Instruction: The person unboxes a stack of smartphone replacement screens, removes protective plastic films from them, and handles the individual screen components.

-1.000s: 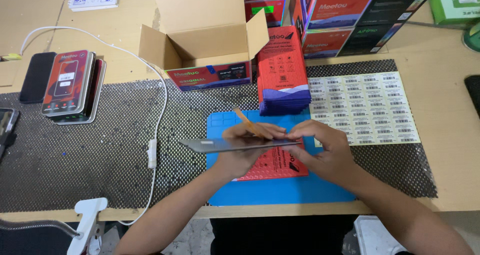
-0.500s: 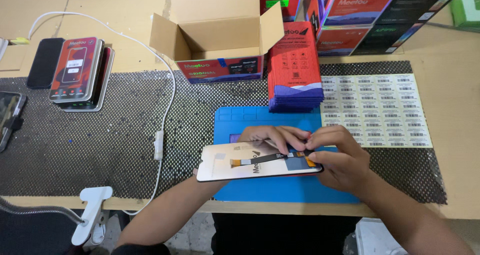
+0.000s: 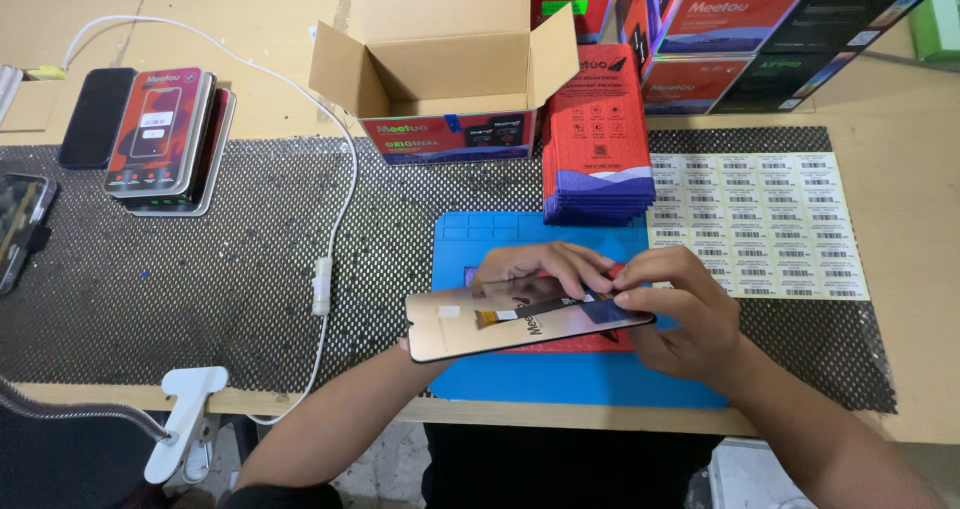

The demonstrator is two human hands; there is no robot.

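Underneath, a blue mat point(image 3: 560, 379) overlies black mesh point(image 3: 200, 279) on a wooden bench point(image 3: 920, 99).

The phone screen panel point(image 3: 525, 319) has tilted from edge-on to flat, glossy face upward.

Phone-repair workbench (blue repair mat point(image 3: 520, 377), boxed screens point(image 3: 160, 129))

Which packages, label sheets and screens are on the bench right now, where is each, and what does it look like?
Glossy rectangular phone display panel: held flat in both hands over the blue mat.
Stack of red-and-purple flat sleeves: behind the mat.
Open brown cardboard box with red-blue front: left of that stack.
White sheet of barcode stickers: right of the mat.
Red phone-picture boxes: far left.
Dark handset: left edge.
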